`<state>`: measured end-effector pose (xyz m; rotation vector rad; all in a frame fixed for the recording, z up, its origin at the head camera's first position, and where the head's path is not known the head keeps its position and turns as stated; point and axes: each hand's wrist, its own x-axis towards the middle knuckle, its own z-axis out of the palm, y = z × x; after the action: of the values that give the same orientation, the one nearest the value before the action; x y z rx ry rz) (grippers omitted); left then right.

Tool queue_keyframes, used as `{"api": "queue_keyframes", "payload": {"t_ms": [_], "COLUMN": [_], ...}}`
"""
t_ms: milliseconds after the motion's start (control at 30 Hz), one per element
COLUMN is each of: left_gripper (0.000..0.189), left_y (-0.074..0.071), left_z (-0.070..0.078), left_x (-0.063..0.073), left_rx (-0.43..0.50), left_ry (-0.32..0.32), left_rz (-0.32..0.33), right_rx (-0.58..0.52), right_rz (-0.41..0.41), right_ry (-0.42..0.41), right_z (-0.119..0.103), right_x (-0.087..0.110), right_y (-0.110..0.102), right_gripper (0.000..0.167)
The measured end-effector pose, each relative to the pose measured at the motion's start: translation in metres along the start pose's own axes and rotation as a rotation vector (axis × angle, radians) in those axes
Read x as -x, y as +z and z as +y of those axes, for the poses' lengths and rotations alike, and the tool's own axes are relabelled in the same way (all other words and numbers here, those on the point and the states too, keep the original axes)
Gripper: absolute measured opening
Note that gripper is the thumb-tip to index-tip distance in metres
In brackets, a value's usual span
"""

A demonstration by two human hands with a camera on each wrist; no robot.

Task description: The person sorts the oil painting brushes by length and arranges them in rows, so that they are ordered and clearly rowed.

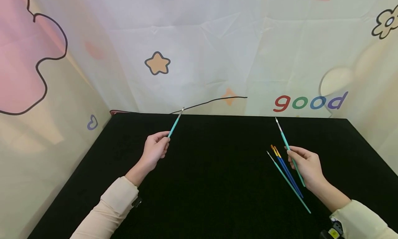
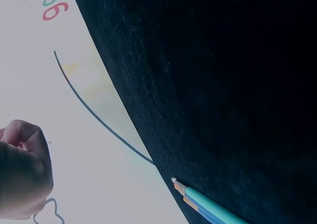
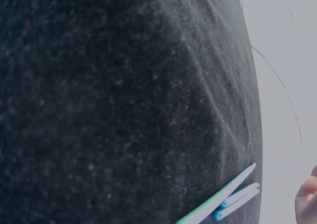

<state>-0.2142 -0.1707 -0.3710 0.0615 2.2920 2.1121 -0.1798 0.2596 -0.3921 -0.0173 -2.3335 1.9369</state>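
Pale printed backdrop (image 1: 202,59) behind a black tabletop (image 1: 199,176). Prints on it: outlined orange star (image 1: 157,63), multicoloured word "good" (image 1: 310,102) at right, tan flower (image 1: 385,23) top right, small blue heart (image 1: 92,122) at left, big pink shape (image 1: 21,59) upper left.

Person's left hand (image 1: 156,147): grip pinched on a teal paintbrush (image 1: 174,125), slanting up and right, bristle tip seen against the backdrop. Right hand (image 1: 311,164): grip also clamped, thumb and fingers on a second teal paintbrush (image 1: 284,138), tip up and left, handle end running down past the palm.

Three more brushes lie on the tabletop, right side, just left of the right hand: two blue-handled paintbrushes (image 1: 287,171) with orange bristles, side by side, plus a thin teal paintbrush (image 1: 288,182) along their left. Can't tell if teal touches blue. All three slant alike, bristles toward the far edge.

Cream sleeves (image 1: 115,197) on both arms. Both wrist views catch teal and blue brush ends near the bottom; can't tell which brushes.
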Motion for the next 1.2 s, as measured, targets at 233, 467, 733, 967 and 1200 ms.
{"api": "queue_keyframes", "payload": {"t_ms": [233, 467, 733, 967, 1200], "left_gripper": [0.031, 0.032, 0.032, 0.032, 0.032], "left_y": [0.008, 0.013, 0.021, 0.029, 0.037], "left_z": [-0.002, -0.002, -0.005, -0.004, -0.008], "left_x": [-0.004, -0.005, -0.01, -0.01, -0.015], "left_rx": [0.032, 0.032, 0.039, 0.021, 0.028], "left_ry": [-0.021, -0.031, -0.045, -0.05, -0.063], "left_rz": [0.015, 0.019, -0.002, -0.026, -0.037], "right_rx": [-0.01, -0.029, -0.031, -0.014, -0.022], "right_rz": [-0.007, -0.004, 0.003, 0.002, 0.003], "right_ry": [-0.01, -0.001, -0.002, 0.006, 0.013], "right_z": [0.001, 0.001, 0.0, 0.0, 0.0], "right_x": [-0.003, -0.003, -0.004, -0.004, -0.004], "right_y": [0.001, 0.003, 0.003, 0.001, -0.001], "right_gripper": [0.019, 0.021, 0.021, 0.019, 0.019]}}
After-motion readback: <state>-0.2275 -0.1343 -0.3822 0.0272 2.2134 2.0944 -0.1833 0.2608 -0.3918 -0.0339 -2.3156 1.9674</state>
